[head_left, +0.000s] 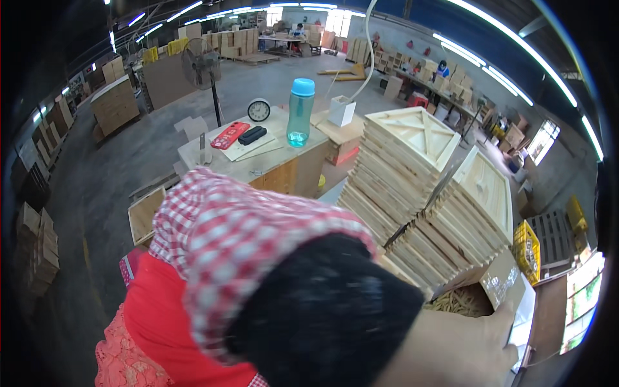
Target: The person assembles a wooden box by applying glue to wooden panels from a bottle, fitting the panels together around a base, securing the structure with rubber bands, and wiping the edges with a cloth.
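Note:
My left arm, in a red-and-white checked sleeve (pixel 258 232) with a black cuff (pixel 329 316), crosses the foreground to the right. At the lower right is my left hand (pixel 471 335), slightly blurred, with the fingers that show apart and nothing visible in them. Its fingers are over a carton flap (pixel 501 280) and beside a white sheet-like surface (pixel 523 322); contact cannot be told. Just beyond the hand, thin wooden pieces (pixel 454 301) lie in the carton. Behind it rise two stacks of pale wooden frames, a left stack (pixel 393 168) and a right stack (pixel 467 219). My right hand is not in view.
A workbench (pixel 284 161) holds a blue-green bottle (pixel 300 116), a round clock (pixel 259 109), a red phone (pixel 229 135) and a black case (pixel 252 135). Beyond stand a fan (pixel 201 64) and a yellow pallet jack (pixel 345 72). A yellow crate (pixel 527 251) is at right. Other people work far off.

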Action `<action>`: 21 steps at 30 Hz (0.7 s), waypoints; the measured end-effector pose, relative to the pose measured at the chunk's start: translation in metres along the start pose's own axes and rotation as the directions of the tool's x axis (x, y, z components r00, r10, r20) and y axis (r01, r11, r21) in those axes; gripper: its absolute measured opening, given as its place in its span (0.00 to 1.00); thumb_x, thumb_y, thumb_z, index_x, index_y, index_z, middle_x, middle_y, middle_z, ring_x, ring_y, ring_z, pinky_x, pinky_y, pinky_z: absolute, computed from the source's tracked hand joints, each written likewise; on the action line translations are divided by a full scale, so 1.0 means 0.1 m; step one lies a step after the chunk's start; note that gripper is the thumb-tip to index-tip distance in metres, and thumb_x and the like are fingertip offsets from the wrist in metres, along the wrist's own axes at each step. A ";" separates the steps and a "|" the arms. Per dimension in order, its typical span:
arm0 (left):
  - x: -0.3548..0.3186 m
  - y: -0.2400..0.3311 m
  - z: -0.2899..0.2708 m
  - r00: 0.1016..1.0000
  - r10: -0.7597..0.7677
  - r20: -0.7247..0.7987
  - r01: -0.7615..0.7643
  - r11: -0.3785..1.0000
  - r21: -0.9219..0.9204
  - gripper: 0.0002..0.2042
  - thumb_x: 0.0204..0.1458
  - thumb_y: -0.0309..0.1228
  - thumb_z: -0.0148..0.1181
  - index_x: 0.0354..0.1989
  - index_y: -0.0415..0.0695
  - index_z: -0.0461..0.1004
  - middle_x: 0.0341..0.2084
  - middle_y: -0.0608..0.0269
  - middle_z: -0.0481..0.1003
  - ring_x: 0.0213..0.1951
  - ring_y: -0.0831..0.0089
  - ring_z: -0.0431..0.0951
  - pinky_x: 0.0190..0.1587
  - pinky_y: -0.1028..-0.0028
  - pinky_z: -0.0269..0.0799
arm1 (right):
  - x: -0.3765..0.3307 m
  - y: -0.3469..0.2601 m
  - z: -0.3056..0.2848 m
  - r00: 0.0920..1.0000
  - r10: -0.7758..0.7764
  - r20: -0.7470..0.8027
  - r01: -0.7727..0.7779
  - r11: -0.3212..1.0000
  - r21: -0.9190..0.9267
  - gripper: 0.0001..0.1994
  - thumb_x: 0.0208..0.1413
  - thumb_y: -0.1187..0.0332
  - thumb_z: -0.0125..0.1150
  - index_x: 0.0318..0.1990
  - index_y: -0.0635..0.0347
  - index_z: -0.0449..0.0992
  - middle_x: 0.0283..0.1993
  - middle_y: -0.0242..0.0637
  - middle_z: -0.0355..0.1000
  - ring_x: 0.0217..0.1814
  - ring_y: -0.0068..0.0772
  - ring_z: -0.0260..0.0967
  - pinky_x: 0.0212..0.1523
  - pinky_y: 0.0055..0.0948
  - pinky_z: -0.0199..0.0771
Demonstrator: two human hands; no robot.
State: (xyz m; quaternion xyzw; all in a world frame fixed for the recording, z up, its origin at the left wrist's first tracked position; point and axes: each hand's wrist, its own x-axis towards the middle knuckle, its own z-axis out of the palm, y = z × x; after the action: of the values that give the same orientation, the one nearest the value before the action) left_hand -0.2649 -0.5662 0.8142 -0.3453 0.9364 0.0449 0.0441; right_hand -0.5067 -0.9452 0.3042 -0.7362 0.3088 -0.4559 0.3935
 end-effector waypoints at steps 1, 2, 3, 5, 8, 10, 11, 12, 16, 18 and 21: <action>-0.05 0.02 -0.02 0.987 0.029 0.160 -0.038 0.998 0.049 0.15 0.59 0.34 0.51 0.50 0.39 0.74 0.44 0.48 0.76 0.56 0.54 0.70 0.64 0.50 0.57 | -0.05 -0.04 0.05 1.000 0.020 -0.002 -0.020 1.000 -0.020 0.07 0.51 0.78 0.55 0.38 0.61 0.68 0.30 0.27 0.61 0.29 0.22 0.59 0.33 0.23 0.65; -0.06 -0.01 0.03 0.987 0.035 0.158 -0.041 0.998 0.037 0.15 0.59 0.34 0.51 0.50 0.39 0.74 0.44 0.48 0.76 0.56 0.54 0.70 0.64 0.50 0.57 | -0.09 -0.08 0.12 0.999 0.038 -0.003 -0.038 0.999 -0.038 0.07 0.51 0.78 0.55 0.38 0.61 0.68 0.30 0.27 0.61 0.29 0.22 0.59 0.33 0.22 0.65; -0.02 -0.05 0.09 0.993 -0.022 0.114 0.011 0.995 0.096 0.14 0.58 0.33 0.52 0.49 0.40 0.74 0.43 0.50 0.76 0.55 0.54 0.71 0.64 0.50 0.58 | -0.14 -0.12 0.12 0.998 0.058 -0.009 -0.058 0.996 -0.061 0.07 0.51 0.79 0.54 0.38 0.61 0.68 0.30 0.27 0.61 0.29 0.21 0.59 0.33 0.22 0.65; 0.13 -0.11 0.20 0.991 -0.135 0.018 0.128 0.969 0.212 0.13 0.57 0.33 0.53 0.47 0.42 0.74 0.43 0.53 0.76 0.54 0.56 0.72 0.63 0.51 0.59 | -0.18 -0.19 0.16 0.996 0.089 -0.023 -0.091 0.991 -0.100 0.06 0.52 0.79 0.54 0.38 0.61 0.68 0.30 0.27 0.61 0.29 0.21 0.59 0.33 0.21 0.64; 0.36 0.15 0.52 0.949 -0.284 -0.136 0.314 0.873 0.373 0.11 0.55 0.32 0.55 0.45 0.44 0.75 0.41 0.57 0.77 0.52 0.58 0.74 0.61 0.51 0.61 | -0.12 -0.27 0.26 0.991 0.125 -0.053 -0.131 0.982 -0.136 0.07 0.52 0.80 0.53 0.38 0.62 0.69 0.30 0.27 0.61 0.29 0.20 0.59 0.33 0.21 0.64; -0.14 0.10 0.45 0.907 -0.327 -0.263 0.417 0.772 0.479 0.10 0.54 0.32 0.56 0.43 0.46 0.75 0.40 0.60 0.77 0.50 0.59 0.75 0.61 0.51 0.62 | -0.06 -0.32 0.25 0.985 0.129 -0.111 -0.146 0.976 -0.163 0.07 0.52 0.80 0.52 0.38 0.62 0.69 0.30 0.27 0.61 0.29 0.20 0.58 0.33 0.20 0.63; -0.29 0.22 0.46 0.881 -0.343 -0.327 0.472 0.698 0.538 0.09 0.53 0.31 0.57 0.42 0.46 0.75 0.40 0.62 0.77 0.50 0.60 0.76 0.60 0.51 0.63 | -0.02 -0.38 0.26 0.983 0.117 -0.141 -0.139 0.978 -0.157 0.07 0.52 0.80 0.52 0.38 0.62 0.69 0.30 0.27 0.61 0.29 0.19 0.58 0.33 0.20 0.63; -0.31 0.34 0.50 0.852 -0.345 -0.393 0.521 0.618 0.588 0.09 0.52 0.31 0.57 0.41 0.47 0.75 0.39 0.63 0.77 0.49 0.61 0.77 0.60 0.51 0.64 | -0.02 -0.39 0.21 0.981 0.100 -0.169 -0.125 0.982 -0.140 0.07 0.52 0.80 0.52 0.38 0.62 0.69 0.30 0.27 0.61 0.29 0.19 0.58 0.33 0.20 0.63; -0.76 0.72 0.56 0.693 -0.418 -0.587 0.716 0.305 0.628 0.07 0.50 0.30 0.59 0.39 0.50 0.76 0.38 0.68 0.78 0.47 0.63 0.79 0.58 0.52 0.66 | 0.08 -0.48 0.33 0.983 0.179 -0.043 -0.183 0.970 -0.157 0.07 0.52 0.79 0.53 0.39 0.62 0.69 0.30 0.27 0.61 0.30 0.18 0.58 0.32 0.19 0.62; -0.76 0.72 0.56 0.666 -0.421 -0.616 0.742 0.293 0.603 0.07 0.50 0.29 0.60 0.38 0.49 0.76 0.38 0.68 0.78 0.47 0.63 0.79 0.57 0.53 0.67 | 0.12 -0.57 0.47 0.971 0.234 -0.056 -0.239 0.962 -0.130 0.07 0.51 0.80 0.54 0.38 0.61 0.69 0.29 0.25 0.59 0.28 0.17 0.56 0.29 0.18 0.58; -0.74 0.71 0.57 0.625 -0.416 -0.661 0.780 0.296 0.551 0.08 0.49 0.28 0.60 0.38 0.49 0.77 0.39 0.68 0.78 0.47 0.63 0.79 0.56 0.54 0.68 | 0.26 -0.50 0.52 0.971 0.235 -0.043 -0.239 0.962 -0.133 0.08 0.50 0.81 0.53 0.37 0.61 0.69 0.29 0.25 0.59 0.28 0.17 0.55 0.28 0.18 0.57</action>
State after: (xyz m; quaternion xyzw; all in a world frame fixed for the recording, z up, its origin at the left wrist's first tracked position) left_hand -0.2523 -0.4580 0.7696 -0.6173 0.6267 -0.4752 0.0196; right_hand -0.4439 -0.9260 0.3441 -0.7131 0.4304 -0.3930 0.3897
